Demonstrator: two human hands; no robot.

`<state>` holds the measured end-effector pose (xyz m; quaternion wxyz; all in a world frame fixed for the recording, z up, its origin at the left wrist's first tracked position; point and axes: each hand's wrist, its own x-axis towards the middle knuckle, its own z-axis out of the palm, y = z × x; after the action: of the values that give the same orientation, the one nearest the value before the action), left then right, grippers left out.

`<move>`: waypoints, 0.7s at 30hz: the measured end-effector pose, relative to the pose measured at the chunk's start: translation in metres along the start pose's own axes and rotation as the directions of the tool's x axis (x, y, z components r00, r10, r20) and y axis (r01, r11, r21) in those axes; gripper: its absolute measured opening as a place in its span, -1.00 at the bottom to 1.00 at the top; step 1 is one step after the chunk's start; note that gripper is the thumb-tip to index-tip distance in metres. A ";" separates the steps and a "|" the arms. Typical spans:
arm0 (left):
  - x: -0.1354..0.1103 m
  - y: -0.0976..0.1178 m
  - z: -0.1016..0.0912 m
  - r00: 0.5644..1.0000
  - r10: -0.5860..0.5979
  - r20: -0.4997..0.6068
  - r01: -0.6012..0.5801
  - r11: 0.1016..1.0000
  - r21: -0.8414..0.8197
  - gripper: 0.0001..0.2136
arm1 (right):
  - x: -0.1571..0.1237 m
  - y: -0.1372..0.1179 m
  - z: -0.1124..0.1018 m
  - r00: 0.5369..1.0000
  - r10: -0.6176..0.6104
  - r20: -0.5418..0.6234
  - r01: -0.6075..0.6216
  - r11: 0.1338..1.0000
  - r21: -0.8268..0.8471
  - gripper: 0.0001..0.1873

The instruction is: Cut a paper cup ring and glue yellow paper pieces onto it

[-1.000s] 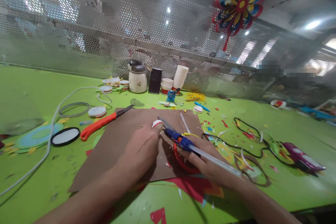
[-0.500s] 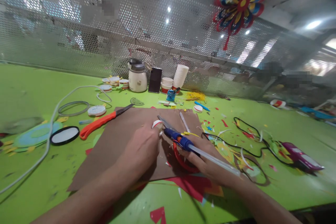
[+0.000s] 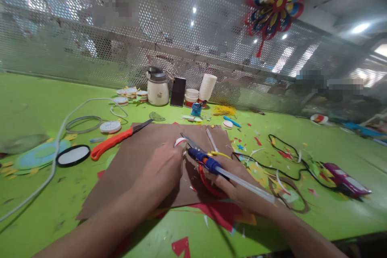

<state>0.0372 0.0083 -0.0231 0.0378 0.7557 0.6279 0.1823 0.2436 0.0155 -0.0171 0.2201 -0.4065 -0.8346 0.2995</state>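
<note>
My left hand is closed, pinching a small white piece with a red edge, perhaps cut from a paper cup. In my right hand is a blue hot glue gun, a long clear glue stick sticking out of its back. Its nozzle points at the white piece, close to my left fingertips; whether they touch I cannot tell. Beneath both hands lies a brown board. Scissors with red handles rest on it, partly hidden by my right hand. A white stick lies on the board's far side.
An orange-handled saw or knife overlaps the board's left edge. Beyond stand a flask, a phone and paper cups. A black cord and a purple device lie rightward among paper scraps.
The view has shifted very slightly. Both hands, the glue gun and the white piece keep practically the same positions.
</note>
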 end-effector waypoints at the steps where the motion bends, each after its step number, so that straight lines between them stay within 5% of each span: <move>1: 0.000 0.000 0.000 1.000 -0.002 0.000 0.002 1.000 0.003 -0.78 | -0.001 0.000 0.000 1.000 -0.002 -0.002 0.002 1.000 -0.001 -0.77; 21: 0.000 0.000 -0.002 1.000 -0.002 -0.005 0.001 0.999 -0.054 -0.77 | 0.000 0.006 0.002 0.999 -0.041 -0.033 0.040 0.999 -0.021 -0.80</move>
<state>0.0364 0.0080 -0.0215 0.0567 0.7534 0.6234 0.2013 0.2456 0.0180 -0.0225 0.2360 -0.3966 -0.8419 0.2797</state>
